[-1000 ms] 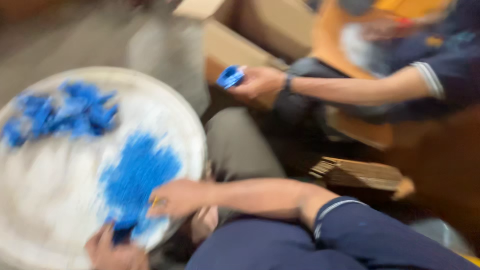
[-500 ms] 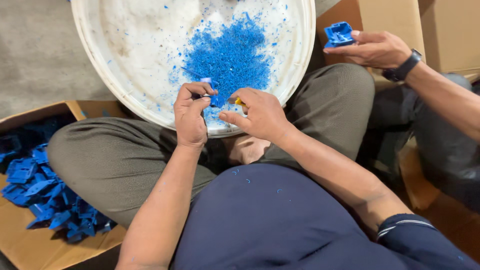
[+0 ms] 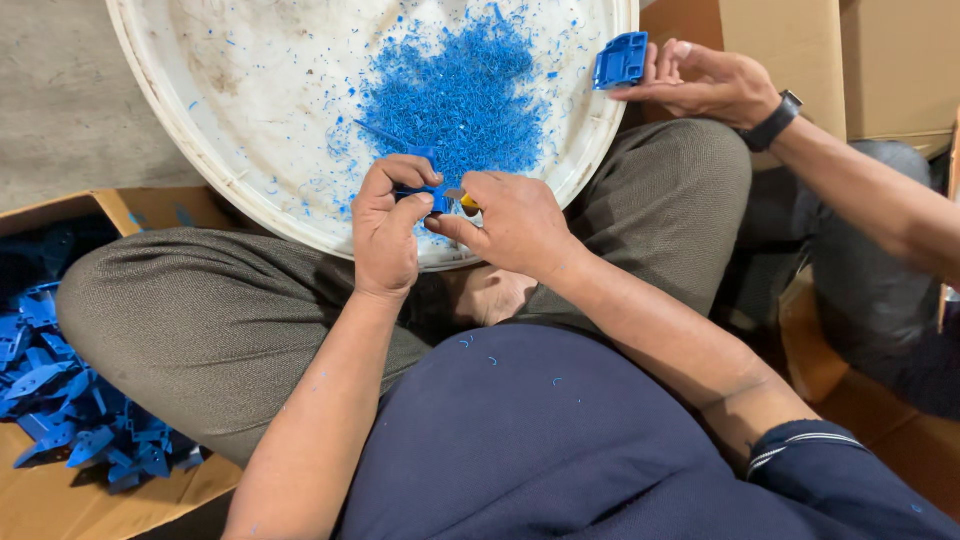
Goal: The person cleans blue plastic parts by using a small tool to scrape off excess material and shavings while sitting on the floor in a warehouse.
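Observation:
My left hand (image 3: 388,225) pinches a small blue plastic part (image 3: 420,190) over the near rim of a big round white tray (image 3: 200,140). My right hand (image 3: 508,218) grips a small yellow-handled blade (image 3: 466,202), its tip against that part. A heap of blue plastic shavings (image 3: 455,95) lies in the tray just beyond both hands. I sit cross-legged with the tray resting on my knees.
Another person's hand (image 3: 705,82), with a dark wristwatch, holds a blue plastic piece (image 3: 620,60) at the tray's right rim. A cardboard box (image 3: 40,490) at lower left holds several blue plastic parts (image 3: 70,410). More cardboard boxes (image 3: 800,40) stand at upper right.
The view has steadied from a blurred sideways look onto the tray and my hands. Both hands stay together on the blue part; the other person's hand has drawn closer to the tray rim.

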